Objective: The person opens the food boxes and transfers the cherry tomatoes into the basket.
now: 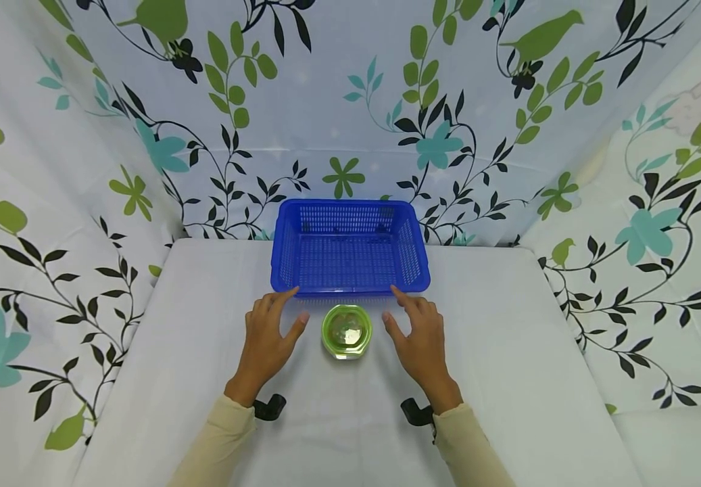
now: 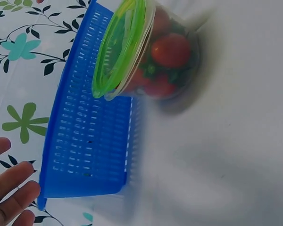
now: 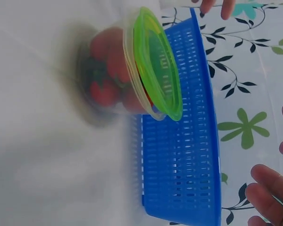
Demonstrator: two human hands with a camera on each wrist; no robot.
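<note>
A clear round container [image 2: 179,61] with a green lid [image 1: 347,330] stands on the white table, and red tomatoes [image 3: 106,92] show through its side. To its left my left hand [image 1: 268,341] is held with thumb and fingers spread, touching nothing. My right hand [image 1: 417,341] mirrors it on the other side, apart from the container, its fingers loosely extended. Just beyond both hands lies a blue plastic basket [image 1: 350,292], its near rim close to the index fingertips. Nothing shows inside the basket in the head view.
White cloth covers the table [image 1: 508,352]. A curtain [image 1: 338,101] printed with leaves, birds and flowers hangs behind the basket and along both sides. A dark wrist mount [image 1: 271,408] sits on the left wrist, with another [image 1: 416,411] on the right.
</note>
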